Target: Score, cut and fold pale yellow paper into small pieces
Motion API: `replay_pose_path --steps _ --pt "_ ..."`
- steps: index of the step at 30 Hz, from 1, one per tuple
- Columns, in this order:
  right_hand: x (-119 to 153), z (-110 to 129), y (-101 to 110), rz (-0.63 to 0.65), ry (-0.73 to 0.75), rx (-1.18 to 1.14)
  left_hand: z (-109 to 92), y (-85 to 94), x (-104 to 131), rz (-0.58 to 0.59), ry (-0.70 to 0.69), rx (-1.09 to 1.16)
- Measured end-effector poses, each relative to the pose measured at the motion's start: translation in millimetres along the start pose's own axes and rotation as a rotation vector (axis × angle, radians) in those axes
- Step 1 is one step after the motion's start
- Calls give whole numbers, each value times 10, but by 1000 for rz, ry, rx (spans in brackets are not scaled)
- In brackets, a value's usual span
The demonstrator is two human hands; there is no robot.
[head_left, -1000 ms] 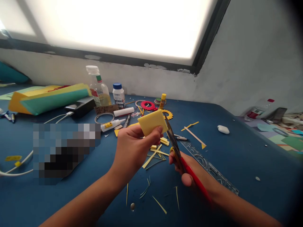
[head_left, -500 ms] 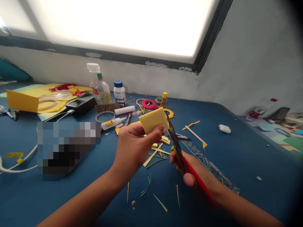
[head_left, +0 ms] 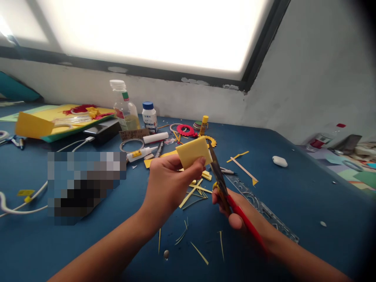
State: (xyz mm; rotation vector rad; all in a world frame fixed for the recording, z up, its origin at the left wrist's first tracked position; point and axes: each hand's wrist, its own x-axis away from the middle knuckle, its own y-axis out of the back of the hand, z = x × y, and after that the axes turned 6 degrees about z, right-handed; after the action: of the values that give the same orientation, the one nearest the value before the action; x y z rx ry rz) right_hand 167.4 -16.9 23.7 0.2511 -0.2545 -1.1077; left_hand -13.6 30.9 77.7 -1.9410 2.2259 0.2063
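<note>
Paper rectangle (head_left: pixel 192 151), yellow and flat, is raised above the blue tabletop (head_left: pixel 296 192); its long axis runs left to right, rising slightly rightward. The left hand (head_left: pixel 172 178) pinches its lower right part between thumb and curled fingers, apparently to leave the right edge exposed. The right hand (head_left: pixel 232 209) is curled around red-handled metal scissors (head_left: pixel 217 172), blades at that edge, tips pointing forward and slightly left, probably for alignment along it.

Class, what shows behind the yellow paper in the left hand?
Part of a yellow gear shows past the upper right of the yellow paper. Part of the left hand is behind it too; whatever else the paper covers cannot be seen.
</note>
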Motion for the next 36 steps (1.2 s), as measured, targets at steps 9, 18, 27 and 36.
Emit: replay_pose_path --steps 9,18,27,36 --pt "-100 171 -11 -233 39 -489 165 9 52 196 -728 -586" --pt "-99 145 33 -301 113 -526 240 30 89 428 -820 -1024" --pt "-113 119 69 -435 167 -458 174 -120 129 538 -34 -402" --pt "-88 158 56 -470 108 -500 133 -113 133 563 172 -174"
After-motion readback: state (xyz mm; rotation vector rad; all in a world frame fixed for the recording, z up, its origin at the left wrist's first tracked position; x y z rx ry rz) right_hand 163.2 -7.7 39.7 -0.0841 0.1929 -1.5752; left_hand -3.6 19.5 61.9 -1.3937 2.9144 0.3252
